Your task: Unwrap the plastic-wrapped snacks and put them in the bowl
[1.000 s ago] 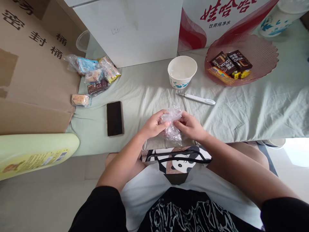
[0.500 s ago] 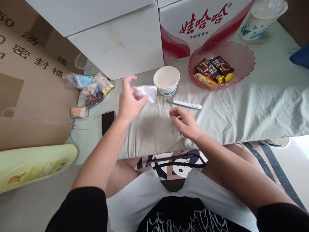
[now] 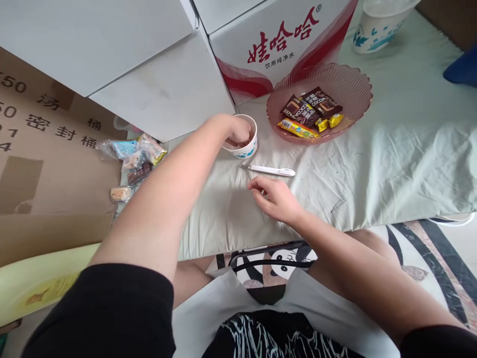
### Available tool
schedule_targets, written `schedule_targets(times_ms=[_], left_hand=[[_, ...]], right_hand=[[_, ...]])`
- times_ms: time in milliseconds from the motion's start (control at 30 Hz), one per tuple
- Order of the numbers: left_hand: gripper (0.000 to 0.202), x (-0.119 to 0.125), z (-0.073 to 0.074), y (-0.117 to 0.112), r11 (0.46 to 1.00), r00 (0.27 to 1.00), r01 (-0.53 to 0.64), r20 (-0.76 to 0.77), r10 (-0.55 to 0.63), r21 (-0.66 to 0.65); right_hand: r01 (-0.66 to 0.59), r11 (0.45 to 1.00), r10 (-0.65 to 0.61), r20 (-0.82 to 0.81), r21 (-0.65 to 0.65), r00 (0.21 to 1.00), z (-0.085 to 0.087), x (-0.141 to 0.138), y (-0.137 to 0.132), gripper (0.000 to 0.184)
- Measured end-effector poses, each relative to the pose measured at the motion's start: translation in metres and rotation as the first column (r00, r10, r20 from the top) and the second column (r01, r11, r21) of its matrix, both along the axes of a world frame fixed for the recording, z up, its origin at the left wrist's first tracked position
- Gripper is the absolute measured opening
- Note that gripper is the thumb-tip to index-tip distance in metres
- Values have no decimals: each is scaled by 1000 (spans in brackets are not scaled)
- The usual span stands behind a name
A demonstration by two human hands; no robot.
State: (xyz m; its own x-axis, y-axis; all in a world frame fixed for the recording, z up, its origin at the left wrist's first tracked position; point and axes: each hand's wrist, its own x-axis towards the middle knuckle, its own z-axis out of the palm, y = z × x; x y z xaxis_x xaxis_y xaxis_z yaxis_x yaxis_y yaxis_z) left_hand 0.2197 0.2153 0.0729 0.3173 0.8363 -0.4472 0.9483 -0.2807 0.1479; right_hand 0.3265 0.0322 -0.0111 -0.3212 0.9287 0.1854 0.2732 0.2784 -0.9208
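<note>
My left hand (image 3: 239, 131) reaches down into a white paper cup (image 3: 246, 153) with a blue leaf print. Its fingers are bent and bunched together inside the rim; the tips and whatever they hold are hidden. In front of the cup, a white utility knife (image 3: 271, 171) lies on the cloth, its tip towards the left. My right hand (image 3: 274, 199) rests just nearer to me than the knife, not touching it. Its fingers are loosely curled, with a gap between thumb and forefinger and nothing in it.
A pink ribbed bowl (image 3: 354, 119) holds wrapped snacks and sweets. Several wrapped snacks (image 3: 138, 171) lie at left, beside a cardboard box (image 3: 55, 179). White boxes (image 3: 164, 94) stand behind. Another paper cup (image 3: 378, 30) is at back right, a pale yellow bottle (image 3: 40, 283) at lower left.
My left hand, which held a crinkled clear wrapper beside the cup, has moved right and into the cup. The wrapper is out of sight. The view has shifted; my right hand stays near the knife.
</note>
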Motion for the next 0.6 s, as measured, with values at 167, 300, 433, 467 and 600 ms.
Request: schedule_targets(times_ms=[167,300,433,467,600], left_hand=[[21,-17,35,-26,975,983,83,147,-114,204],[12,-73,30,-91,924,725,-239,688,-35,298],[27,-139,-20,-161,902,362,-424,898,248,-78],[36,-150,-35,-174,853,254,-493,910,327,-169],[47,-181,-69,-196,695,-27,-603,881,473,-392]], right_hand=[[3,1000,-3,28,10,1000,0,1,-2,18],[11,999,-13,44,39,999,-1,-1,-4,17],[70,995,-77,100,72,992,-8,-10,-14,14],[92,992,-102,124,88,987,-10,-14,-17,14],[79,987,-112,241,142,964,-14,-45,-24,12]])
